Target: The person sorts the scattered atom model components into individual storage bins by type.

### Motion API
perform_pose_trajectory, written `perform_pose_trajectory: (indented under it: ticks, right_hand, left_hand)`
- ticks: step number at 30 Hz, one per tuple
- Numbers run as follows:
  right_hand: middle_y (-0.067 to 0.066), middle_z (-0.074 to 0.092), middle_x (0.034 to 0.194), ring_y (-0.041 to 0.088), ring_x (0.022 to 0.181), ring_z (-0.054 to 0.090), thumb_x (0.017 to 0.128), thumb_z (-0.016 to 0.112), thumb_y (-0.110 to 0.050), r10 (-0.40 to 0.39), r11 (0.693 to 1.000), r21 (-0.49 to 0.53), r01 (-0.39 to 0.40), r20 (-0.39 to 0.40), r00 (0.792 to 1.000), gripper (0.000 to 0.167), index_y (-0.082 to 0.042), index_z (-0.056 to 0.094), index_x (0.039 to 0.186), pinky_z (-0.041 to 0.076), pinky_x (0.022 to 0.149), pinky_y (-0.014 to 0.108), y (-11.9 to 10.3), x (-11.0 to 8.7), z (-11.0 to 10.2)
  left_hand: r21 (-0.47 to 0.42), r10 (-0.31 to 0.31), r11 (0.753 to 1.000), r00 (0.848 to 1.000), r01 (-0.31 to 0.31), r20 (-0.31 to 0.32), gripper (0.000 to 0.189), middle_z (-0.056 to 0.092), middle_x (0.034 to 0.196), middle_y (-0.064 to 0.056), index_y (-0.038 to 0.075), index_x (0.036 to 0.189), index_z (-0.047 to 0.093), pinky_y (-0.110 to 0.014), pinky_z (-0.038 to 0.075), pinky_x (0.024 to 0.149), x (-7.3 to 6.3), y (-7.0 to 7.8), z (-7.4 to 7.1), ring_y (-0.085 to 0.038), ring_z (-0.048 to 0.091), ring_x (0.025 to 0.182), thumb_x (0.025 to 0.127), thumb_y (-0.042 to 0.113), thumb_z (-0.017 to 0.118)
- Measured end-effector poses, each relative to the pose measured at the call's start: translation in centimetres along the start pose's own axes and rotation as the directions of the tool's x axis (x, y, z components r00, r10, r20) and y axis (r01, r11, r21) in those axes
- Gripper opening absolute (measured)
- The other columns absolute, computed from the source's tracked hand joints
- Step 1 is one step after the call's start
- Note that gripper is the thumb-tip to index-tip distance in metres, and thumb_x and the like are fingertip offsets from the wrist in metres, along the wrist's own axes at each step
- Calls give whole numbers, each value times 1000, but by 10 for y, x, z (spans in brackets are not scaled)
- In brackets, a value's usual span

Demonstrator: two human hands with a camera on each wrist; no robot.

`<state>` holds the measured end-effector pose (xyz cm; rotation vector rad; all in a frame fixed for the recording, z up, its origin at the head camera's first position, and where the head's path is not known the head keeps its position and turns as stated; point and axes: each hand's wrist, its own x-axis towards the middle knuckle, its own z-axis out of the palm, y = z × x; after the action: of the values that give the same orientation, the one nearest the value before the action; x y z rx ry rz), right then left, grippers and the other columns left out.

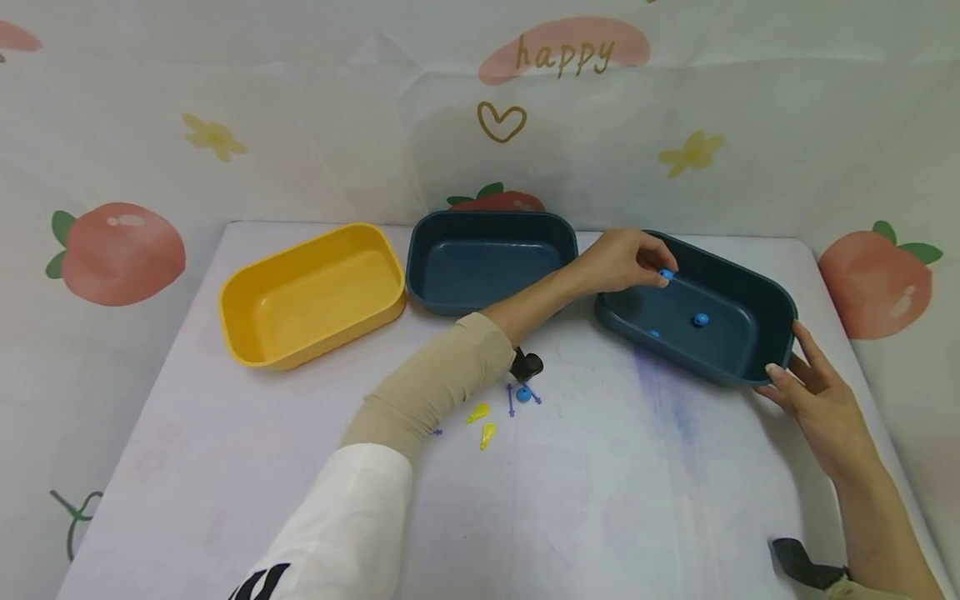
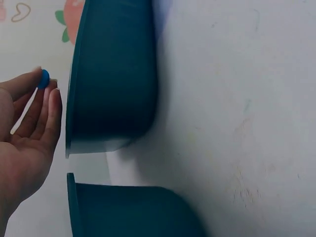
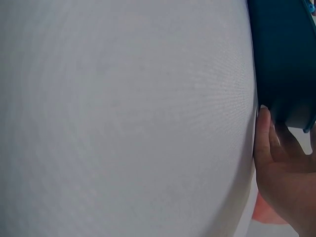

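My left hand pinches a small blue bead between thumb and fingertips, above the right-hand dark teal bin. The left wrist view shows the same blue bead at the fingertips, beside the bin wall. Inside that bin lies another blue bead, with a small blue piece partly visible near its front wall. At the bin's right end my right hand grips the corner, thumb at the rim. In the right wrist view, fingers touch the bin's lower outside.
A second dark teal bin stands at the back middle, beside a yellow bin. On the white table lie a blue bead, yellow pieces and thin purple pieces. My left forearm crosses over the table.
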<state>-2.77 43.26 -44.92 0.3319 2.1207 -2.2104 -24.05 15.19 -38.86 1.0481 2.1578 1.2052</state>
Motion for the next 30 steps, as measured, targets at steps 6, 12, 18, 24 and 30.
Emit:
perform_pose_trajectory:
  ticks: [6,12,18,24,30]
  right_hand:
    - [12,7,166,-6,99,64,101,55,-4,10,1000,-22,-10,-9,1000,74,-38,21,158,50,80,9,1,0,1]
    - [12,8,166,-5,102,63,101,54,-2,-6,1000,-1,6,-4,1000,74,-36,22,158,51,81,10,1,1,1]
    - [10,14,165,-3,102,64,101,54,-2,-14,1000,18,15,-4,1000,73,-35,23,158,52,81,12,1,2,3]
    - [14,10,165,-4,99,64,101,56,-5,-9,999,-31,8,-19,1000,73,-37,23,158,51,80,10,2,2,5]
    - [13,7,166,-5,99,64,101,55,-5,-2,999,-33,1,-27,1000,73,-38,22,157,50,79,8,-1,0,3]
  left_hand:
    - [-42,-20,999,1000,21,21,26,70,105,2,6,116,71,-12,48,81,6,-6,5,-5,64,98,91,12,73]
    - [-44,-37,998,999,37,16,26,69,107,3,6,117,71,-11,48,81,14,-4,10,-4,64,98,92,13,72]
    - [-44,-79,996,997,80,18,24,68,107,7,11,115,71,-10,47,80,20,0,20,0,63,96,91,15,74]
    - [-4,-113,994,994,113,2,20,69,103,12,18,110,73,-10,46,79,24,0,28,2,60,96,90,19,75]
    - [5,-175,985,984,175,33,19,69,100,10,18,108,73,-13,46,74,34,2,34,-2,61,91,90,21,76]
